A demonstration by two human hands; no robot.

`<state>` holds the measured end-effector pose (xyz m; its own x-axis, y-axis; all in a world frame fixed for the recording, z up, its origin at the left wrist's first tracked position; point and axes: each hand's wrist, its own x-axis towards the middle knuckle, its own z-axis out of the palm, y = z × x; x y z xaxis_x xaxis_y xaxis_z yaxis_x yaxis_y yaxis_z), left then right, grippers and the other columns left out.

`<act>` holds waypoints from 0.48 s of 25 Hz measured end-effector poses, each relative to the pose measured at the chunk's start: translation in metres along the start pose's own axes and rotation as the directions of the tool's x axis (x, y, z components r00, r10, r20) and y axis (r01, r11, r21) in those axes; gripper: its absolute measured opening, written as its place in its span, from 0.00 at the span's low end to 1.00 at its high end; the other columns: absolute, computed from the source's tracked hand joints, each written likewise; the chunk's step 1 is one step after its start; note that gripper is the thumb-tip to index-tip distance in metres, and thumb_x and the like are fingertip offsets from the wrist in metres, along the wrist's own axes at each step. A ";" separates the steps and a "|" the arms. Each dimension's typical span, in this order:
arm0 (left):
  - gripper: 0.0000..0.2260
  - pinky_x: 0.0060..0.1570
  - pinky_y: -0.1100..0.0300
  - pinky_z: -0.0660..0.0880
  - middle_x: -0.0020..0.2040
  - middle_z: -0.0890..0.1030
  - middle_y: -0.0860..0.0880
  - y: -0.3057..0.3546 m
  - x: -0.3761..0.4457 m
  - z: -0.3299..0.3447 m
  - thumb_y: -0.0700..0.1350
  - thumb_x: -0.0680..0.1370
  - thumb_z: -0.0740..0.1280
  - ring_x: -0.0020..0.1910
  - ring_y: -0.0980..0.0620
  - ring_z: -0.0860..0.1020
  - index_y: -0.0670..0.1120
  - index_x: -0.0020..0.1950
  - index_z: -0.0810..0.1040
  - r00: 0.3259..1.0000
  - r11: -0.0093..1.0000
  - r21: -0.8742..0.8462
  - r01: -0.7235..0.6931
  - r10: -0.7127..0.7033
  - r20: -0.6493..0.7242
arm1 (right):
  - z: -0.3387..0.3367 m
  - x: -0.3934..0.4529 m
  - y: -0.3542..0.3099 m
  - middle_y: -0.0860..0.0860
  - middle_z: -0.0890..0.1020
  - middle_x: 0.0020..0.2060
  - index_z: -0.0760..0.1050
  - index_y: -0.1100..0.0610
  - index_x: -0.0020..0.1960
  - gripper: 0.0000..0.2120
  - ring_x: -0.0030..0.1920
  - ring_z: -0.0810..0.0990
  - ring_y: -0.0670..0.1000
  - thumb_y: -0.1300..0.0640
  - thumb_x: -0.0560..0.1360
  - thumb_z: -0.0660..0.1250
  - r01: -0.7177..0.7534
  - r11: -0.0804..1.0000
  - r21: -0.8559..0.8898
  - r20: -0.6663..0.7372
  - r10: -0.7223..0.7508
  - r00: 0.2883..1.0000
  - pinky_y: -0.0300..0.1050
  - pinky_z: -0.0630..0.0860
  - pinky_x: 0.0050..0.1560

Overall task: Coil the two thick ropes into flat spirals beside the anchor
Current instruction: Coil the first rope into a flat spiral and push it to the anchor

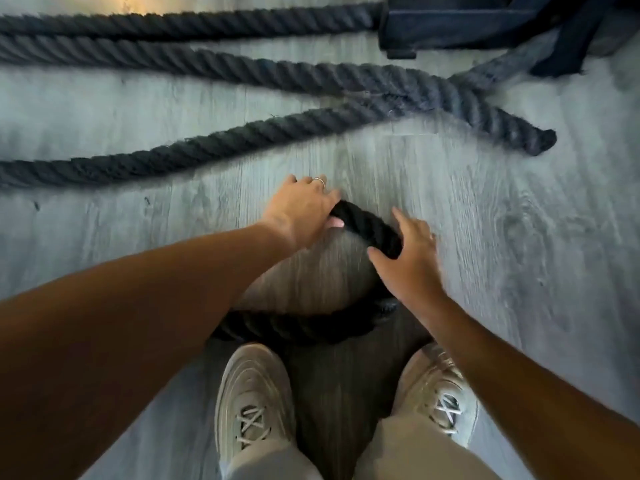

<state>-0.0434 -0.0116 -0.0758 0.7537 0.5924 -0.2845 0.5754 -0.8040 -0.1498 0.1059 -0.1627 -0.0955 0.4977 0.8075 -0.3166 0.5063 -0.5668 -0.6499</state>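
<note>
Bending the thick rope [363,225] into its first small ring is the job right now, and it looks like only the very start of the coil is made. The left hand [304,209] has its fingers curled over the rope end, with the thumb tucked under it, so it is holding that end. The right hand [408,251] lies on the bend with its fingers spread out and mostly straight, pressing more than grabbing. From there the rope curves down and back across the gray wood floor [519,237], passing just in front of the two pale shoes [254,400]. To do this well, I think the left hand should keep the end pinned flat to the floor, so it becomes the middle of the spiral. The right hand can then push the bend in close, until rope touches rope with no gap. A rope this fat may spring open, so slow pushes seem best. More rope [207,147] lies in long lines farther up the floor, crossing near a loose end [540,142]. The dark anchor [467,26] sits at the top, well apart from the hands, so the coil may need to grow toward it.
</note>
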 end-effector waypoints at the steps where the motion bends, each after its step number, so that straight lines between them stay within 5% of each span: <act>1: 0.25 0.59 0.49 0.70 0.61 0.78 0.44 0.002 0.003 -0.005 0.64 0.83 0.52 0.57 0.44 0.80 0.48 0.69 0.70 1.000 0.998 0.060 0.005 -0.006 0.007 | 0.005 -0.019 0.004 0.51 0.67 0.70 0.59 0.48 0.78 0.40 0.70 0.67 0.55 0.46 0.72 0.74 -0.160 0.986 0.043 -0.064 0.162 0.985 0.52 0.70 0.64; 3: 0.23 0.61 0.48 0.69 0.53 0.80 0.45 0.009 0.002 -0.015 0.64 0.83 0.52 0.48 0.45 0.82 0.47 0.64 0.72 0.998 0.992 0.129 0.016 -0.023 0.055 | 0.015 -0.047 0.013 0.54 0.70 0.68 0.59 0.50 0.76 0.41 0.68 0.72 0.59 0.42 0.70 0.74 -0.363 0.928 0.089 -0.030 0.367 0.930 0.55 0.72 0.64; 5: 0.22 0.64 0.47 0.67 0.40 0.78 0.48 0.018 -0.001 -0.022 0.64 0.83 0.53 0.38 0.47 0.78 0.47 0.54 0.73 0.993 0.989 0.134 0.059 -0.072 0.093 | 0.015 -0.041 0.023 0.52 0.77 0.61 0.64 0.50 0.71 0.35 0.62 0.77 0.58 0.43 0.71 0.74 -0.327 0.935 0.140 -0.029 0.334 0.942 0.52 0.76 0.58; 8: 0.22 0.57 0.49 0.71 0.36 0.74 0.50 0.036 -0.008 -0.022 0.64 0.81 0.56 0.40 0.47 0.77 0.46 0.47 0.72 0.953 0.970 -0.063 0.235 -0.218 0.211 | -0.007 0.007 0.022 0.49 0.79 0.56 0.69 0.48 0.67 0.28 0.56 0.79 0.53 0.46 0.71 0.76 -0.217 0.966 0.140 -0.092 0.231 0.969 0.45 0.74 0.49; 10: 0.22 0.45 0.55 0.74 0.33 0.79 0.51 0.041 -0.012 -0.015 0.63 0.81 0.59 0.40 0.50 0.79 0.44 0.44 0.74 0.887 0.848 -0.319 0.423 -0.314 0.339 | -0.022 0.031 0.011 0.48 0.80 0.57 0.71 0.47 0.65 0.26 0.55 0.80 0.52 0.46 0.70 0.76 -0.142 0.985 0.098 -0.116 0.153 0.981 0.44 0.74 0.48; 12: 0.21 0.38 0.59 0.74 0.30 0.84 0.51 0.040 -0.015 -0.011 0.60 0.80 0.62 0.37 0.53 0.83 0.43 0.43 0.79 0.786 0.591 -0.531 0.607 -0.348 0.511 | -0.024 0.029 0.002 0.48 0.76 0.61 0.70 0.44 0.64 0.27 0.58 0.77 0.51 0.45 0.69 0.77 -0.069 0.992 0.101 -0.061 0.076 0.995 0.46 0.75 0.53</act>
<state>-0.0285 -0.0519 -0.0670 0.2298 0.7192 -0.6557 0.9664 -0.0887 0.2414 0.1383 -0.1438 -0.0893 0.5766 0.7508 -0.3222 0.3965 -0.6019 -0.6931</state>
